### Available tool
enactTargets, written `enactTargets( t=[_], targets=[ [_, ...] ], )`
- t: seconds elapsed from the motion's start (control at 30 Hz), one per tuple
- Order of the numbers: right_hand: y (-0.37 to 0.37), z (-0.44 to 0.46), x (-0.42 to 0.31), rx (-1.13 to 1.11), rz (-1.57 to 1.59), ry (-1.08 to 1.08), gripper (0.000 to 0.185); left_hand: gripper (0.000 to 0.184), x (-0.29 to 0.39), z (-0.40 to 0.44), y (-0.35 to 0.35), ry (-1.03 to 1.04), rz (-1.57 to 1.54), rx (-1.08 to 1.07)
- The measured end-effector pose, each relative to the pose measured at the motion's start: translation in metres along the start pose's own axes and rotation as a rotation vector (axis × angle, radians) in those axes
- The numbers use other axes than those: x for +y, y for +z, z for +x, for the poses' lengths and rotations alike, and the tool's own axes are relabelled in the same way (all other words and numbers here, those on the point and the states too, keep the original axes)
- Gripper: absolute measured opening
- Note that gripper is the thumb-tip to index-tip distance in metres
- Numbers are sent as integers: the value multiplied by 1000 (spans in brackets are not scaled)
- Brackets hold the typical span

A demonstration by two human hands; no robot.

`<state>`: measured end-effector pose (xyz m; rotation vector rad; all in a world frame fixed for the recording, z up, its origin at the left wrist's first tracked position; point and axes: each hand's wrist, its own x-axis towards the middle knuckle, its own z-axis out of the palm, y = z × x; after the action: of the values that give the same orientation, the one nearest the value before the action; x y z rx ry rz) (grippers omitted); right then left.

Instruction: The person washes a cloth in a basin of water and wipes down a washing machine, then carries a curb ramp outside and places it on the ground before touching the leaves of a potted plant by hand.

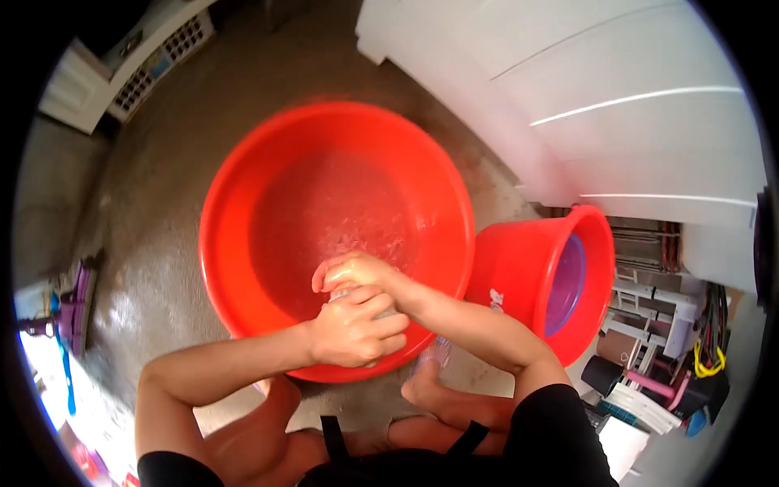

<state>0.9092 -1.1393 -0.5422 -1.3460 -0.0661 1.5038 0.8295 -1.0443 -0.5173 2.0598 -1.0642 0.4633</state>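
Note:
Over the near side of a large round red basin (231, 268), my two hands are together. My left hand (361, 327) is closed, with its fingers curled around a small, bunched pale thing (344, 291) that looks like wet cloth. Most of that cloth is hidden by the fingers. Just beyond it, my right hand (355, 271) is bent at the wrist and closed on the same bundle. Both hands look wet. Below them, shallow water (324, 195) in the basin is rippled and splashing.
A red bucket (515, 264) lies tipped beside the basin, with a purple-blue container (565, 284) inside. White drawers (633, 114) stand at the upper right. Racks and cluttered items (649, 349) are at the right. A purple object (79, 308) is at the left. The concrete floor (154, 235) looks wet.

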Motion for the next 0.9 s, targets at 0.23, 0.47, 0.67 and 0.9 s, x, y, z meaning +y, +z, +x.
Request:
enactTargets(
  t=[0.23,0.47,0.67,0.9],
  targets=[
    [-28,-19,-16,273,476,-393,22,10,-44,19,-17,-803,-660,615],
    [-34,-65,-33,213,-631,-717,77,16,-50,47,-3,-1035,-1074,916],
    [-63,-153,-88,616,-467,-712,74,49,-53,55,-8,-902,-1034,575],
    [-61,-335,-315,1904,-1848,-1339,51,87,-116,-54,85,-1278,166,-562]
  ],
)
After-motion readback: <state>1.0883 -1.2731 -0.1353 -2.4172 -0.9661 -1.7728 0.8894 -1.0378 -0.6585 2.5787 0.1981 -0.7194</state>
